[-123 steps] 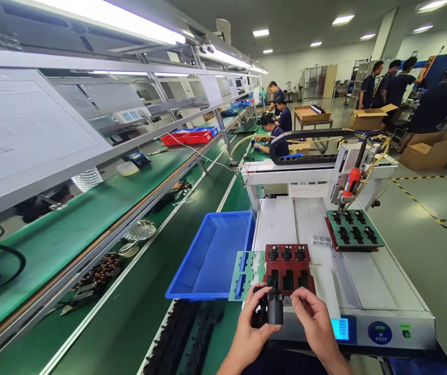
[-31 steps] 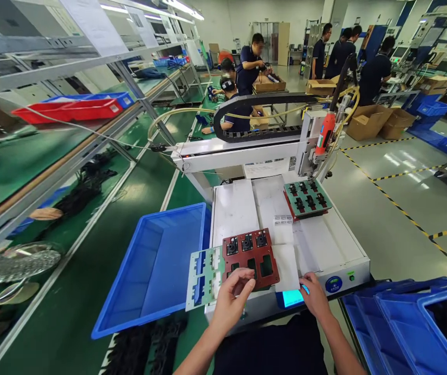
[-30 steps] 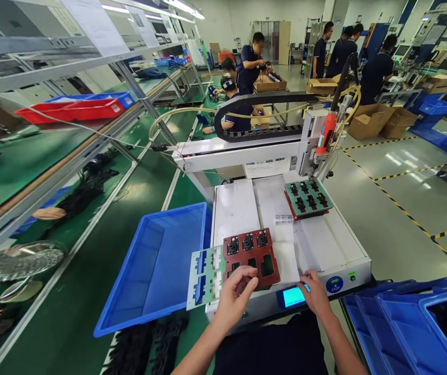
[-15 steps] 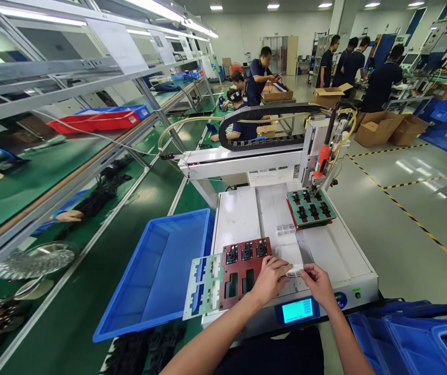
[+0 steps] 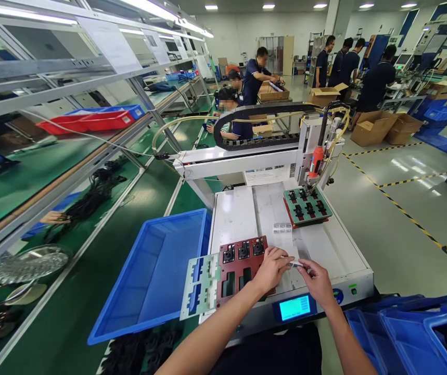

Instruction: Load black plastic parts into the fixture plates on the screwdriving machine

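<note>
My left hand (image 5: 272,268) and my right hand (image 5: 317,278) meet above the front of the white machine bed. Between their fingertips is a small whitish label strip (image 5: 295,264), pinched from both sides. Just behind lies a label sheet (image 5: 282,228) with small printed blocks. Beside my left hand is a red-brown fixture plate (image 5: 223,265), partly hidden by that hand; black parts sit in its back row, and open slots show in front. A pale green plate (image 5: 188,297) adjoins it on the left.
A green-topped fixture (image 5: 308,208) with several black parts sits under the orange screwdriver head (image 5: 316,161). A blue bin (image 5: 149,281) stands left of the bed. Stacked blue trays (image 5: 398,328) are at the lower right. A lit screen (image 5: 294,308) faces me. Co-workers are further back.
Both hands have risen slightly, and the strip between their fingertips is now tilted. The white paper that stretched toward me behind my fingers no longer shows the same way. The view shifted slightly.
</note>
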Demonstrator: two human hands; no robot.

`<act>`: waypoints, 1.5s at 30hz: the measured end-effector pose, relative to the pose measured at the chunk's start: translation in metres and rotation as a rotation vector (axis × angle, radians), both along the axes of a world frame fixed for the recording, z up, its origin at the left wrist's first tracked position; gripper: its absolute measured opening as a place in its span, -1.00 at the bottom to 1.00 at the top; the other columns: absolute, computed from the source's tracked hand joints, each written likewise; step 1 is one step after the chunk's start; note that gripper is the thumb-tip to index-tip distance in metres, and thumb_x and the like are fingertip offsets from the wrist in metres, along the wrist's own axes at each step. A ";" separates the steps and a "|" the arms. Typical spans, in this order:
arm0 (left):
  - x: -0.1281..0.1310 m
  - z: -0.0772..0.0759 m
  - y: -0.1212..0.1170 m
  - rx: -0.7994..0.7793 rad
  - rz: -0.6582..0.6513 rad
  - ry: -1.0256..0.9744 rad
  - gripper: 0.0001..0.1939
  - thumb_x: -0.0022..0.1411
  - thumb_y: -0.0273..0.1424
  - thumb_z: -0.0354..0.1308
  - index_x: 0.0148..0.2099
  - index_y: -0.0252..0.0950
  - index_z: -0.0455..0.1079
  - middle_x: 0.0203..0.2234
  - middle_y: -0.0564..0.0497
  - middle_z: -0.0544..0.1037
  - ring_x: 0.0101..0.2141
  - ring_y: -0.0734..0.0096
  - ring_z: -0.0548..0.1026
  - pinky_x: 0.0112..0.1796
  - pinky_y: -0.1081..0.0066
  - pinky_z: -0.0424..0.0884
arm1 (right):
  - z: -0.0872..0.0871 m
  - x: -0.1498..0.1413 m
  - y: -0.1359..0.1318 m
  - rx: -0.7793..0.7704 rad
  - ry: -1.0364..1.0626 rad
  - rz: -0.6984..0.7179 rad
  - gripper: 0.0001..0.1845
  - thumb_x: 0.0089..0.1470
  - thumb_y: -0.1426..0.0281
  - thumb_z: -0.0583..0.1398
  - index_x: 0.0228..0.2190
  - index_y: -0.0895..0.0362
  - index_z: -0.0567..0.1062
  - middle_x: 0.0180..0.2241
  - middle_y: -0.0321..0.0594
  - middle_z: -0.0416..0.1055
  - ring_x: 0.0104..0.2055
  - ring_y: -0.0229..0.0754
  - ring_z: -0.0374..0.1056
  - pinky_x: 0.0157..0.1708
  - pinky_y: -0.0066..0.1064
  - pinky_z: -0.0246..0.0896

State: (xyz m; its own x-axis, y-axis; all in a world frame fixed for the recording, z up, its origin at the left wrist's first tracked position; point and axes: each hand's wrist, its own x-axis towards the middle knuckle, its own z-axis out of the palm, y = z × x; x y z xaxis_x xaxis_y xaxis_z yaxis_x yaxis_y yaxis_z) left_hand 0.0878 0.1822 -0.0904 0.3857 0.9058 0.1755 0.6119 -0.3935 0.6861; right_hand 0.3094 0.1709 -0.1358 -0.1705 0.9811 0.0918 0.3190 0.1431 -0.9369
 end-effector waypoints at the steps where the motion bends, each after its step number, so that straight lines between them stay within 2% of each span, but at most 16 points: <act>1: 0.001 -0.002 0.001 -0.006 -0.003 -0.016 -0.69 0.45 -0.38 0.16 0.15 -0.08 0.59 -0.15 -0.10 0.65 -0.06 0.11 0.52 0.15 -0.02 0.22 | 0.000 0.001 0.000 0.012 0.001 -0.001 -0.59 0.36 0.06 0.21 -0.06 0.12 0.64 -0.26 -0.16 0.57 -0.41 -0.16 0.40 -0.40 -0.33 0.33; 3: 0.004 -0.005 0.002 -0.020 0.002 -0.055 -0.72 0.48 -0.38 0.12 0.09 -0.10 0.62 -0.26 -0.06 0.67 -0.15 0.17 0.56 0.14 0.00 0.23 | 0.000 0.002 0.001 0.042 0.002 -0.014 -0.61 0.37 0.08 0.19 -0.14 0.13 0.63 -0.22 -0.13 0.53 -0.33 -0.13 0.43 -0.35 -0.33 0.35; 6: 0.006 -0.008 0.004 -0.036 0.028 -0.124 -0.73 0.51 -0.32 0.10 0.01 -0.14 0.65 -0.29 -0.05 0.70 -0.18 0.19 0.59 0.10 0.05 0.26 | -0.001 0.003 0.004 0.083 0.009 -0.026 -0.63 0.39 0.10 0.17 -0.24 0.14 0.57 -0.18 -0.10 0.47 -0.27 -0.12 0.42 -0.34 -0.34 0.34; 12: 0.009 -0.013 0.006 -0.055 0.106 -0.244 -0.64 0.50 -0.15 0.11 -0.11 -0.22 0.69 -0.33 -0.11 0.70 -0.28 0.21 0.61 -0.17 0.25 0.42 | -0.005 0.000 0.009 0.178 0.000 -0.003 -0.67 0.43 0.16 0.15 -0.30 0.10 0.53 -0.37 -0.23 0.44 -0.37 -0.14 0.37 -0.37 -0.33 0.30; 16: 0.006 -0.013 0.006 -0.067 0.133 -0.269 -0.63 0.49 -0.12 0.11 -0.07 -0.19 0.70 -0.33 -0.12 0.72 -0.29 0.20 0.62 -0.17 0.24 0.42 | -0.006 0.001 0.010 0.260 -0.012 -0.048 -0.79 0.41 0.24 0.20 -0.11 0.06 0.60 -0.32 -0.19 0.54 -0.34 -0.10 0.44 -0.35 -0.27 0.38; 19: 0.003 -0.011 0.006 -0.078 0.143 -0.282 -0.66 0.47 -0.13 0.15 -0.04 -0.17 0.69 -0.28 -0.12 0.75 -0.26 0.16 0.63 -0.13 0.21 0.42 | -0.002 0.006 0.007 0.351 -0.041 -0.024 -0.82 0.36 0.33 0.26 -0.06 -0.04 0.66 -0.19 -0.14 0.61 -0.18 0.01 0.50 -0.14 -0.11 0.45; 21: 0.002 -0.010 0.006 -0.089 0.146 -0.290 -0.69 0.46 -0.15 0.18 -0.03 -0.16 0.69 -0.25 -0.12 0.75 -0.24 0.13 0.64 -0.10 0.19 0.42 | 0.001 0.008 0.005 0.405 -0.062 -0.001 -0.82 0.30 0.37 0.31 -0.11 -0.11 0.69 -0.04 -0.14 0.60 0.01 0.11 0.46 0.06 0.04 0.39; 23: 0.002 -0.008 0.006 -0.110 0.136 -0.301 -0.72 0.44 -0.15 0.21 -0.04 -0.14 0.69 -0.26 -0.10 0.75 -0.23 0.13 0.63 -0.06 0.17 0.41 | 0.004 0.007 0.005 0.424 -0.066 -0.002 -0.72 0.27 0.36 0.33 -0.01 -0.15 0.66 0.07 -0.13 0.55 0.15 0.17 0.38 0.17 0.13 0.33; 27: 0.004 -0.010 0.004 -0.173 0.155 -0.366 -0.68 0.37 -0.14 0.28 0.03 -0.19 0.65 -0.23 -0.10 0.75 -0.20 0.14 0.64 -0.04 0.21 0.44 | 0.005 -0.004 0.009 0.369 -0.036 -0.043 -0.43 0.39 0.33 0.21 0.36 -0.09 0.29 -0.10 -0.12 0.58 0.10 0.09 0.42 0.12 0.10 0.39; 29: 0.004 -0.013 0.002 -0.203 0.227 -0.414 -0.60 0.38 -0.12 0.24 0.09 -0.29 0.58 -0.22 -0.15 0.73 -0.21 0.14 0.64 -0.14 0.26 0.48 | 0.006 -0.009 0.011 0.333 -0.024 -0.072 -0.37 0.41 0.31 0.20 0.40 -0.05 0.19 -0.16 -0.14 0.58 0.05 0.08 0.45 0.10 0.09 0.39; 31: 0.005 -0.016 0.001 -0.226 0.288 -0.450 -0.60 0.40 -0.12 0.18 0.01 -0.37 0.56 -0.28 -0.16 0.71 -0.28 0.17 0.62 -0.24 0.32 0.47 | 0.009 -0.011 0.012 0.310 -0.015 -0.088 -0.30 0.39 0.30 0.22 0.43 -0.02 0.12 -0.15 -0.14 0.59 0.07 0.08 0.44 0.12 0.09 0.37; 33: 0.004 -0.017 0.000 -0.239 0.317 -0.464 -0.62 0.40 -0.12 0.17 -0.13 -0.36 0.56 -0.35 -0.11 0.68 -0.33 0.22 0.59 -0.29 0.36 0.43 | 0.013 -0.012 0.012 0.312 -0.008 -0.083 -0.31 0.37 0.31 0.23 0.41 -0.01 0.14 -0.16 -0.15 0.60 0.08 0.09 0.44 0.15 0.10 0.35; 36: 0.004 -0.017 0.000 -0.234 0.348 -0.453 -0.63 0.37 -0.10 0.19 -0.27 -0.34 0.53 -0.44 -0.02 0.61 -0.37 0.29 0.51 -0.32 0.40 0.34 | 0.021 -0.015 0.008 0.346 0.014 -0.060 -0.46 0.34 0.31 0.26 0.29 -0.04 0.33 -0.20 -0.18 0.60 0.06 0.08 0.46 0.19 0.11 0.33; 38: 0.003 -0.016 0.001 -0.225 0.372 -0.430 -0.59 0.37 -0.09 0.19 -0.36 -0.32 0.50 -0.52 0.05 0.53 -0.42 0.34 0.44 -0.35 0.41 0.27 | 0.025 -0.020 0.005 0.350 0.044 -0.091 -0.48 0.36 0.32 0.23 0.29 -0.02 0.31 -0.21 -0.17 0.58 0.04 0.06 0.47 0.18 0.10 0.36; 41: 0.001 -0.013 0.000 -0.218 0.374 -0.383 -0.53 0.38 -0.06 0.18 -0.45 -0.32 0.45 -0.59 0.10 0.43 -0.47 0.39 0.36 -0.40 0.42 0.16 | 0.028 -0.030 0.004 0.257 0.178 -0.158 -0.32 0.38 0.29 0.20 0.40 -0.01 0.09 -0.08 -0.08 0.53 0.06 0.03 0.46 0.14 0.06 0.43; 45: 0.002 -0.003 -0.003 -0.199 0.328 -0.324 -0.52 0.38 -0.06 0.18 -0.45 -0.32 0.49 -0.59 0.09 0.48 -0.47 0.37 0.41 -0.39 0.41 0.18 | 0.027 -0.048 0.007 0.149 0.329 -0.124 -0.17 0.33 0.25 0.24 0.44 -0.12 -0.05 0.23 0.02 0.29 0.13 0.01 0.40 0.07 -0.04 0.51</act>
